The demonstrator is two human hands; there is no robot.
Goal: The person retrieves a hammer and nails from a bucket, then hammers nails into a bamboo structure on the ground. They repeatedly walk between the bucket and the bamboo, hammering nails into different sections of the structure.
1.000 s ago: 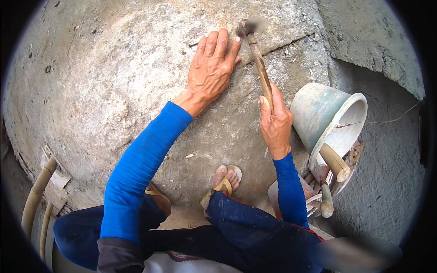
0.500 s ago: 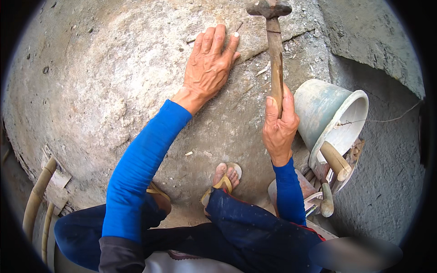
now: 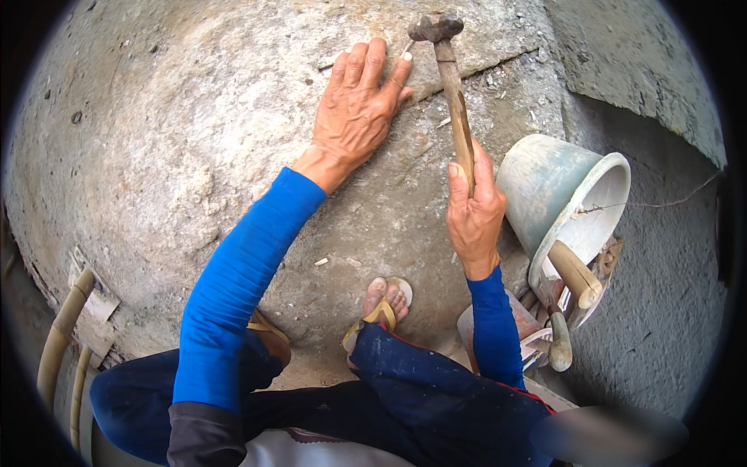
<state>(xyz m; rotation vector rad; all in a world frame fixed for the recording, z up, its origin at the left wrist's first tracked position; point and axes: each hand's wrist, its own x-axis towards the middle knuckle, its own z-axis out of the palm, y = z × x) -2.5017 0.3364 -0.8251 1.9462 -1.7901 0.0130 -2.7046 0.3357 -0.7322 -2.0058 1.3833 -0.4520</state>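
Note:
My left hand (image 3: 354, 109) lies low over the rough ground, its fingers close together. At its fingertips a thin nail (image 3: 408, 47) sticks up at a slant; the part of it under the fingers is hidden. My right hand (image 3: 475, 210) is wrapped round the lower end of the wooden handle of a hammer (image 3: 454, 109). The dark metal hammer head (image 3: 436, 28) is right by the top of the nail; I cannot tell whether they touch. A dark crack or edge (image 3: 498, 68) runs along the ground, right of my left hand.
A pale bucket (image 3: 548, 183) lies tipped on its side at the right, with a wooden handle (image 3: 574, 272) and other tools by its mouth. A thin wire (image 3: 669, 205) stretches from it. Bamboo poles (image 3: 64, 331) stand at the left. My sandalled foot (image 3: 387, 300) is below.
The hammer has swung left and slightly down, bringing its head over to the nail. My right hand has shifted slightly left; the left hand has stayed nearly still.

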